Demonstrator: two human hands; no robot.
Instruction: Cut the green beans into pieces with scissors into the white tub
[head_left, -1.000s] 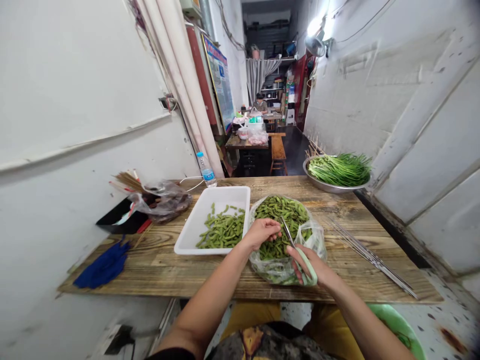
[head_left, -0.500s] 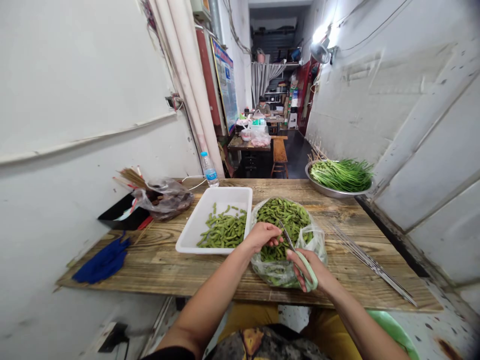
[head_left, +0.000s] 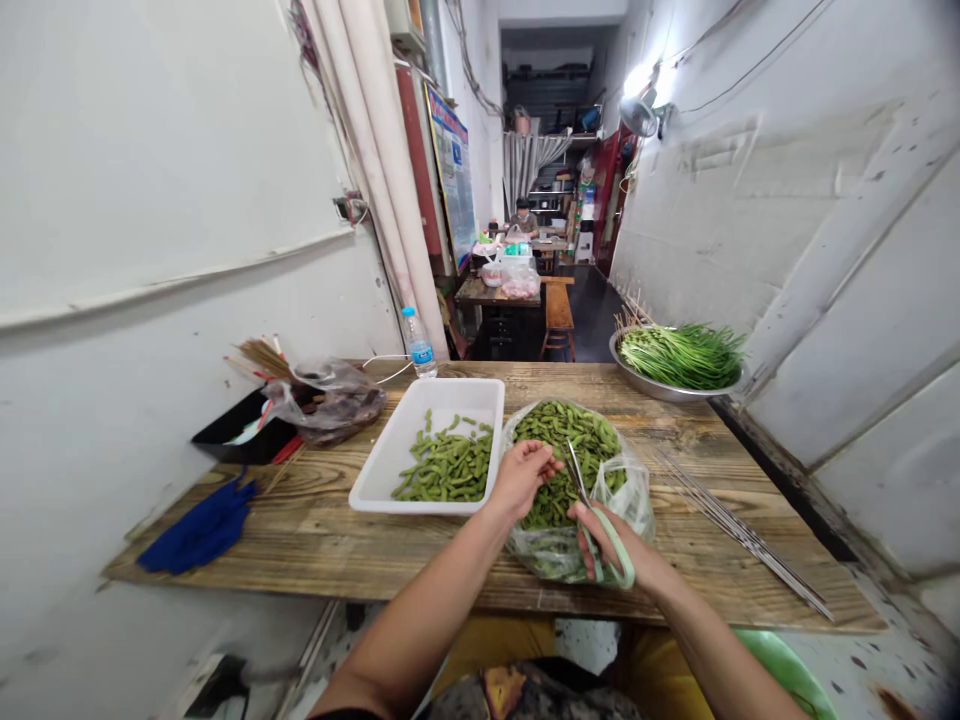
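A clear plastic bag (head_left: 634, 490) full of green edamame pods (head_left: 564, 438) lies on the wooden table (head_left: 675, 560) in front of me. My left hand (head_left: 521, 474) rests over the pods in the bag, fingers curled on a pod. My right hand (head_left: 611, 545) grips green-handled scissors (head_left: 600, 520), their blades pointing up toward the left hand's fingertips. Left of the bag sits a white rectangular tray (head_left: 390, 450) holding several edamame pods (head_left: 448, 470).
A metal bowl of green chives (head_left: 681, 358) stands at the far right. Metal skewers (head_left: 739, 530) lie right of the bag. A water bottle (head_left: 413, 343), a bag with bamboo sticks (head_left: 322, 395), a black tray (head_left: 232, 430) and blue cloth (head_left: 196, 527) sit left. Another person (head_left: 523, 216) sits at a distant table.
The view has shifted slightly. My left hand has lifted a little with a pod, and the scissors have tilted more upright toward it.
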